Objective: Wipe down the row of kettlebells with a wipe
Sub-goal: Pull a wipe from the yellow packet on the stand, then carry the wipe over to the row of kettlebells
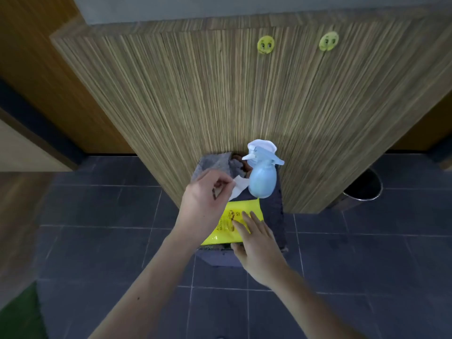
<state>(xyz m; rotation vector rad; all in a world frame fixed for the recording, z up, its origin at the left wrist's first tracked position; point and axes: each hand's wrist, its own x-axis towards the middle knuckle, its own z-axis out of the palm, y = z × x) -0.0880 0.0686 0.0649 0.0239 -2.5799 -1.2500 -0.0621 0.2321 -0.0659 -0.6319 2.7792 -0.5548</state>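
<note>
We see no kettlebells; our left hand (pixel 208 199) hides part of the yellow wipe pack (pixel 234 222) while pinching a white wipe (pixel 238 187) above it. Our right hand (pixel 256 243) presses the pack with straight fingers. The pack reaches the stool (pixel 276 216) front edge, beside a spray bottle (pixel 263 178); tiled floor (pixel 367 265) lies open around.

On the stool (pixel 278 216), the wipe pack (pixel 241 209) lies before the spray bottle (pixel 263 177), cloth (pixel 212 162) behind-left.
</note>
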